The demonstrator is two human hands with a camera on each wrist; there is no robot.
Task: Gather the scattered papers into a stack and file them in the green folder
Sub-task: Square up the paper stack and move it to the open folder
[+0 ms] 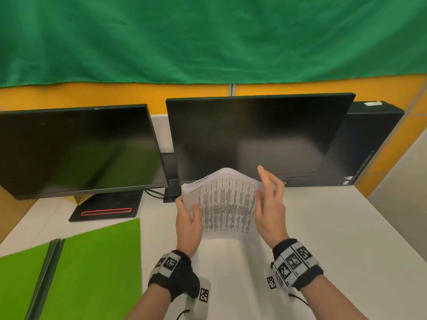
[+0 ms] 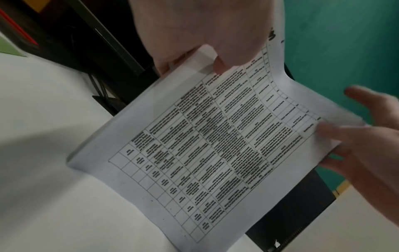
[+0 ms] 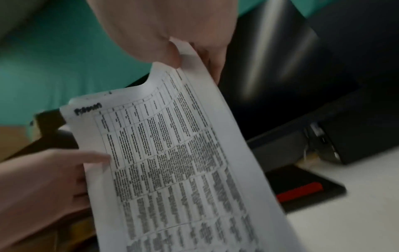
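A stack of printed papers [image 1: 226,204] with a table of text stands bowed above the white desk, in front of the right monitor. My left hand [image 1: 188,218] pinches its left edge, thumb on the front and fingers behind, as the left wrist view shows on the stack [image 2: 215,145]. My right hand [image 1: 268,204] holds the right edge with the thumb in front and loosely spread fingers behind; the index finger points up. The right wrist view shows the stack [image 3: 172,153] blurred. The green folder [image 1: 99,262] lies open on the desk at lower left, apart from both hands.
Two dark monitors [image 1: 76,148] [image 1: 254,135] stand at the back of the desk [image 1: 323,227]. A black monitor base with a red stripe [image 1: 106,211] sits behind the folder. A black computer case [image 1: 369,144] stands at the right. Green cloth hangs behind.
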